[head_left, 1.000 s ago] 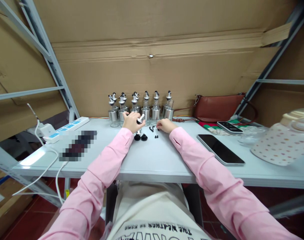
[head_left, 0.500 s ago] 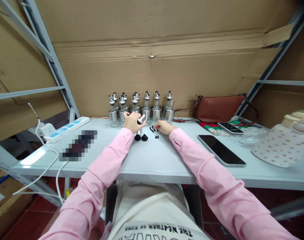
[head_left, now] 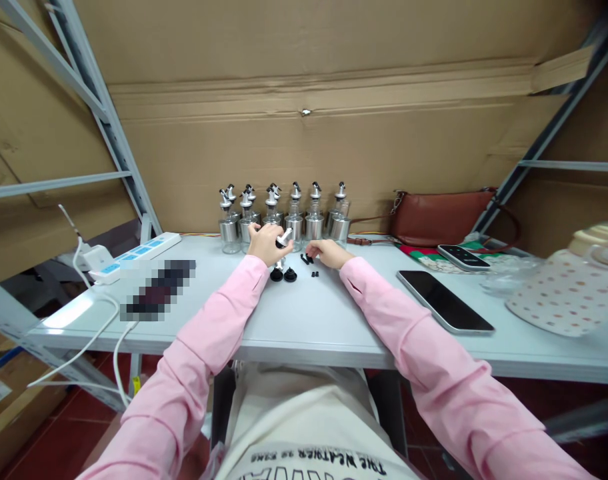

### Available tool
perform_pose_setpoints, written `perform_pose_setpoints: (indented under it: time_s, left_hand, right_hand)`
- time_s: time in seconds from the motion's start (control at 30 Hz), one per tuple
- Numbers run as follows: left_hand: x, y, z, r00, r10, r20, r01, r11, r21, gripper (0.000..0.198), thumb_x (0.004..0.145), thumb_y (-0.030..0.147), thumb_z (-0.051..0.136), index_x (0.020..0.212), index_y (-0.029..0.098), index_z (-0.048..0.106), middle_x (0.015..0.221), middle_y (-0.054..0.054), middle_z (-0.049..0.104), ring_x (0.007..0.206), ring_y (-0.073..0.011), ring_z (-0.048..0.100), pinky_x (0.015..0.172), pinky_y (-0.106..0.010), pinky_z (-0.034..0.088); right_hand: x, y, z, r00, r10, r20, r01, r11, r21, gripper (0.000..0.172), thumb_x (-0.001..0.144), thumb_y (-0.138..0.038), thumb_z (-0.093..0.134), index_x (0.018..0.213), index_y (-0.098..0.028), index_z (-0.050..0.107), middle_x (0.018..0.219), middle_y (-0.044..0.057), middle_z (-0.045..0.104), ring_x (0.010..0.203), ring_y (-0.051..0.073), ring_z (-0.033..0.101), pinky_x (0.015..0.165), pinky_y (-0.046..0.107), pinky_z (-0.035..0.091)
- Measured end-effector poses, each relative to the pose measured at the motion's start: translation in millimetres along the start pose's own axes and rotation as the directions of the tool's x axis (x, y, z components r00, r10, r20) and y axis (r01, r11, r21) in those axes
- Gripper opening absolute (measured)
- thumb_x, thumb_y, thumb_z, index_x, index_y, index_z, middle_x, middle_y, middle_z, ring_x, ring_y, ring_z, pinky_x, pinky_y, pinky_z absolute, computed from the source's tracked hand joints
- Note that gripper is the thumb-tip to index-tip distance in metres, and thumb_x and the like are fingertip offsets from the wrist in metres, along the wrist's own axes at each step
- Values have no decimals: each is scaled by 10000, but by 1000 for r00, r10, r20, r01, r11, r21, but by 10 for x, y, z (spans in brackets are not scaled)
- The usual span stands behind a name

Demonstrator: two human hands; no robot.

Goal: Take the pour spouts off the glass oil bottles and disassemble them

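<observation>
My left hand (head_left: pixel 266 243) is closed around a silver bottle pourer (head_left: pixel 285 237), whose spout points up to the right. Just below it, black stoppers (head_left: pixel 290 274) and another silver pourer piece (head_left: pixel 279 264) rest on the table. My right hand (head_left: pixel 330 253) is to the right, fingertips pinched down on a small black part (head_left: pixel 310 259). Other small black pieces lie by those fingertips, and a pair of tiny black caps (head_left: pixel 315 274) sits nearer to me. Behind both hands stand several glass bottles with steel sleeves (head_left: pixel 314 225), most topped with pourers.
A phone (head_left: pixel 444 301) lies at right, near a polka-dot jug (head_left: pixel 567 290). Behind them are a second device (head_left: pixel 463 257) and a brown bag (head_left: pixel 441 219). A power strip (head_left: pixel 137 257) with white cables occupies the left. Cardboard (head_left: pixel 334 147) closes off the back.
My right fingertips have shifted slightly and now pinch at a small black part among the loose pieces. My left hand keeps the pourer in nearly the same place.
</observation>
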State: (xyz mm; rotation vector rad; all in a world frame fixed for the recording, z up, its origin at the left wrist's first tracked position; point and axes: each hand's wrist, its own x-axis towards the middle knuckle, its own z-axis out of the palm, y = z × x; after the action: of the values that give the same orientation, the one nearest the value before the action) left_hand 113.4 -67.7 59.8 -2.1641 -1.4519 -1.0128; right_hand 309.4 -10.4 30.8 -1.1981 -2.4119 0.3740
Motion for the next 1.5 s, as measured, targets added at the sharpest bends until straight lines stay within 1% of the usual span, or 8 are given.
perform_pose_setpoints:
  time_s: [0.13,0.3,0.4,0.6,0.77,0.93,1.23,1.5]
  left_hand:
    - [1,1,-2,1000,-6,0,6,1000,-2,203,730,353,537,644,186,459,744,-18,613,828,-195,530,852,-407,234]
    - [3,-5,3,1000,-7,-2,7,1000,-7,203,724,351,550,645,186,461,742,-20,612,816,-194,529,851,-408,235]
    - [2,-2,1,1000,-9,-3,9,1000,-4,207,726,347,550,639,184,457,734,-17,608,811,-193,531,856,-408,234]
    - [3,-5,0,1000,-9,-2,9,1000,-4,208,727,354,551,644,187,459,741,-17,609,812,-192,527,855,-401,238]
    - [3,-7,6,1000,-12,-3,12,1000,3,201,728,352,548,648,187,465,737,-17,602,820,-196,526,851,-398,240]
    - [-3,-10,13,1000,-8,-11,8,1000,-4,213,729,355,545,640,184,454,729,-8,600,810,-188,529,856,-403,235]
    - [1,-5,6,1000,-5,2,5,1000,0,217,731,356,550,640,183,454,731,-16,608,812,-193,529,851,-413,239]
    - [-4,-2,13,1000,1,18,-1,1000,-1,213,732,355,553,653,176,468,734,-17,601,812,-194,535,854,-408,242]
  right_hand:
    - [27,37,29,1000,-17,4,17,1000,-3,523,564,129,346,895,-134,656,870,35,705,777,95,643,762,182,476]
    - [37,19,46,1000,-27,3,27,986,-166,485,616,94,391,872,-171,706,944,26,703,847,125,639,808,202,465]
    - [25,-15,29,999,-28,28,34,975,-220,457,645,78,400,853,-170,721,967,31,699,876,138,636,832,209,457]
    - [-4,-101,-24,999,4,51,6,980,-200,404,663,45,430,796,-186,734,916,19,711,867,140,643,851,191,448]
    - [-8,-126,-8,999,11,37,-5,985,-172,453,667,61,410,913,-166,715,941,35,704,852,133,638,827,194,451]
    - [-6,-134,28,998,-26,55,39,969,-246,451,688,61,408,931,-173,709,1007,38,682,906,135,619,846,206,440]
    - [-26,-217,33,997,-7,73,26,965,-261,369,764,9,425,949,-141,706,1046,73,674,975,168,610,891,229,429]
    - [8,-158,57,998,11,63,11,945,-327,366,743,10,445,938,-146,713,1019,76,684,969,169,615,894,208,413]
